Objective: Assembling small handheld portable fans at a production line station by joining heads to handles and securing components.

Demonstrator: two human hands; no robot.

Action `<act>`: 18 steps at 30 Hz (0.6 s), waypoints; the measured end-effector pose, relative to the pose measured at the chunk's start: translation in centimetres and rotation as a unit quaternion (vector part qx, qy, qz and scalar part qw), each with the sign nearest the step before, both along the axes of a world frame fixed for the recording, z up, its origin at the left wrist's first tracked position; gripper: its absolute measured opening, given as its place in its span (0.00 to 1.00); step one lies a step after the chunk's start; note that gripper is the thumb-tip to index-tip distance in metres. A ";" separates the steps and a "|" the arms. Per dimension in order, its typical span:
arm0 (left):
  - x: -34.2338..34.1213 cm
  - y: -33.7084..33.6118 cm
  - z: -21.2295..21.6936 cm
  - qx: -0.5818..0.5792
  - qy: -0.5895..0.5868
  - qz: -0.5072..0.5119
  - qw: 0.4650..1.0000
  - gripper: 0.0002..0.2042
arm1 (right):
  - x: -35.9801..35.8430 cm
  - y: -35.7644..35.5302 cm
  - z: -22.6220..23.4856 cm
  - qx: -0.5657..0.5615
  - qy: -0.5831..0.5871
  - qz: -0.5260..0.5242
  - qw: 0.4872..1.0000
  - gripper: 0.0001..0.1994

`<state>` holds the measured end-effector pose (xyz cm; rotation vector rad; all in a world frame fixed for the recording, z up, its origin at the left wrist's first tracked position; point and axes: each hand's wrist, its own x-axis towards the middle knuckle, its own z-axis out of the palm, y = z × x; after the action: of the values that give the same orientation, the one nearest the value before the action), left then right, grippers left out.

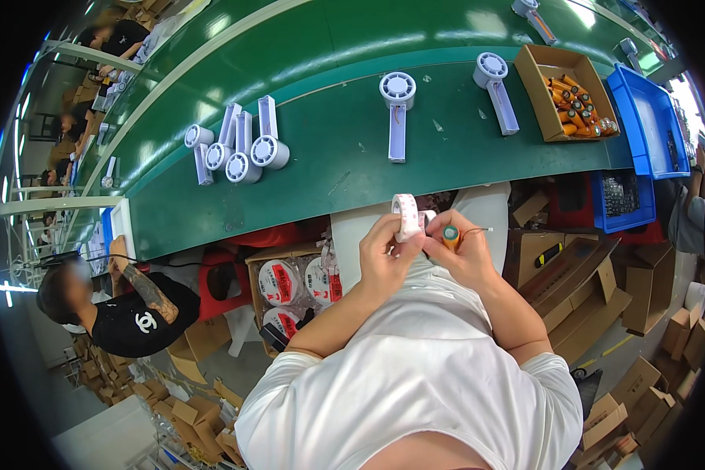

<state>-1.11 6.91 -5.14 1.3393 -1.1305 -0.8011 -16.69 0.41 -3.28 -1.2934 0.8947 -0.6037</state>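
Note:
My left hand [384, 257] is closed on a roll of white tape with pink marks [403, 207], held upright over my lap at the bench's near edge. Beside it, my right hand [471, 254] grips an orange battery cell [451, 233] with a green end and a thin wire leading off to the right. The fingertips of both hands nearly meet between roll and cell. Straight ahead on the green bench lies a pale handheld fan body [397, 117] with an open handle, and another fan body [497, 90] is to its right.
Several fan bodies [243, 149] cluster at the bench's left. A carton of orange battery cells [536, 117] and a blue tray [642, 117] stand at the right. Below the bench are a lower blue bin [633, 218] and a carton of tape rolls [258, 270]. A co-worker [137, 309] sits at left.

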 end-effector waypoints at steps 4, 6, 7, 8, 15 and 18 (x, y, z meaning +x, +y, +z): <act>0.3 -0.6 0.3 0.038 0.003 0.028 0.999 0.14 | -0.6 -0.3 -1.2 0.061 -0.122 -0.049 0.989 0.09; 0.5 -0.7 0.3 0.052 0.021 0.035 0.998 0.13 | -0.6 -0.8 -1.5 0.128 -0.137 -0.069 0.980 0.13; 0.6 -0.7 0.2 0.069 0.022 0.034 0.997 0.13 | -0.5 -1.0 -1.5 0.128 -0.138 -0.069 0.980 0.13; 0.7 -0.8 0.2 0.087 0.022 0.032 0.995 0.13 | -0.4 -1.0 -1.6 0.104 -0.093 -0.074 0.987 0.15; 0.6 -1.3 0.7 0.084 -0.073 0.042 0.993 0.13 | -0.2 -0.5 -0.7 -0.094 -0.008 -0.073 0.993 0.17; 0.5 -1.3 0.8 0.064 -0.112 0.027 0.991 0.13 | 0.0 -0.6 0.5 -0.107 0.032 -0.065 0.992 0.17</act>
<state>-0.60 5.64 -4.33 1.5911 -1.2277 -0.7046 -16.65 -0.16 -2.74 -1.4597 0.9931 -0.7816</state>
